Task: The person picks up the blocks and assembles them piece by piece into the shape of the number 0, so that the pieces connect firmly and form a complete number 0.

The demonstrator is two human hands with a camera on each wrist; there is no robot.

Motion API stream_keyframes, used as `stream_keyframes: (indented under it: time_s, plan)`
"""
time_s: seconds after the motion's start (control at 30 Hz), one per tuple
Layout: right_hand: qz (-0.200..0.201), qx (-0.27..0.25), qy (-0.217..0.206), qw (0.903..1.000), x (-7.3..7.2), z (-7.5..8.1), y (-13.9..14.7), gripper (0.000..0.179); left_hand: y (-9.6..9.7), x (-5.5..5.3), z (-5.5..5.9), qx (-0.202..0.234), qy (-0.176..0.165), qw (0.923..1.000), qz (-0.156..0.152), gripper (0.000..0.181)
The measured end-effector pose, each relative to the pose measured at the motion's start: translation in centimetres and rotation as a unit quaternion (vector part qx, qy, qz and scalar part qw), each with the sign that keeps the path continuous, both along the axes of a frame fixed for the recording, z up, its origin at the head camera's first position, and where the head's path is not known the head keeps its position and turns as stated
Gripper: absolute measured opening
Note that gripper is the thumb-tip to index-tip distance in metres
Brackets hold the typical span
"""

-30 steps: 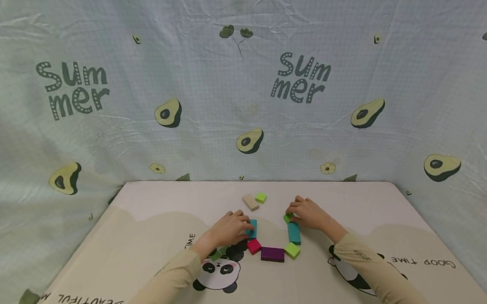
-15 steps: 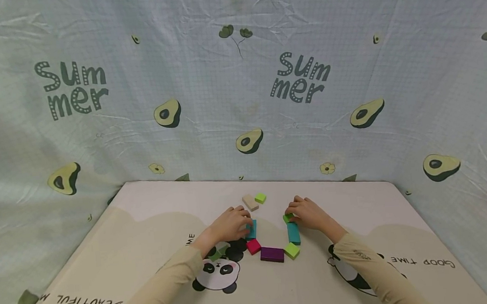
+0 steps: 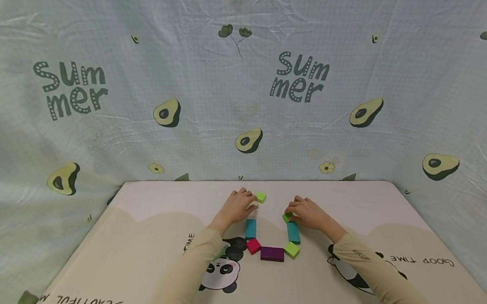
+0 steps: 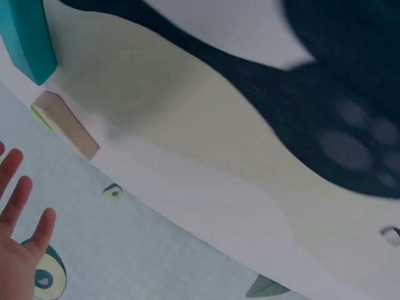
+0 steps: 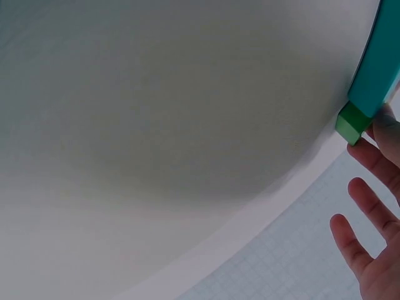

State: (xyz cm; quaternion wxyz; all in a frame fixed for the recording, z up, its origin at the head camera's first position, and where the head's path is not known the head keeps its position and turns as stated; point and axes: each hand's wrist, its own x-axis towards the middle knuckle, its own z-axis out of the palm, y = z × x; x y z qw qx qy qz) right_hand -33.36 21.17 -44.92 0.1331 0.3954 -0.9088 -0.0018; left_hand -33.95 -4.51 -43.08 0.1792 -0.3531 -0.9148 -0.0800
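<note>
In the head view my left hand (image 3: 237,207) is over the spot beside a lime cube (image 3: 261,197) and hides the plain wooden block there. The left wrist view shows that wooden block (image 4: 69,124), with the spread fingers (image 4: 17,200) apart from it. My right hand (image 3: 310,213) pinches a green cube (image 5: 353,122) between thumb and index finger, its other fingers extended. That cube touches the end of the right teal block (image 3: 293,233). A left teal block (image 3: 251,228), a red cube (image 3: 253,246), a purple block (image 3: 272,254) and a lime cube (image 3: 292,250) complete a U shape.
The pale table (image 3: 322,284) carries printed pandas (image 3: 218,273) and lettering. A hanging cloth (image 3: 203,79) with avocado prints stands behind the table's far edge and along both sides.
My left hand has left the left teal block and moved forward to the wooden block, now covering it in the head view. The right hand stays at the green cube.
</note>
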Motion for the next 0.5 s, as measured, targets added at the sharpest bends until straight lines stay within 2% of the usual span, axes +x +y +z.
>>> stream_keyframes:
  time_s: [0.23, 0.37, 0.43, 0.5]
  plan:
    - [-0.001, 0.005, 0.003, 1.0000, 0.0, 0.0, 0.0, 0.016, 1.8, -1.0, -0.2, -0.019, -0.013, 0.9992, 0.033, 0.028]
    - [-0.006, 0.004, 0.009, 0.9999, -0.1, 0.1, 0.0, 0.016, 2.6, -1.6, -0.4, -0.032, -0.058, 0.9963, 0.056, 0.036]
    - [-0.005, 0.006, 0.009, 0.9999, -0.1, 0.1, 0.0, 0.016, 3.0, -2.2, -1.0, -0.038, -0.067, 0.9947, 0.068, 0.037]
    - [-0.004, 0.010, 0.007, 0.9999, -0.1, 0.1, 0.0, 0.016, 3.2, -3.1, -2.1, -0.052, -0.072, 0.9928, 0.081, 0.039]
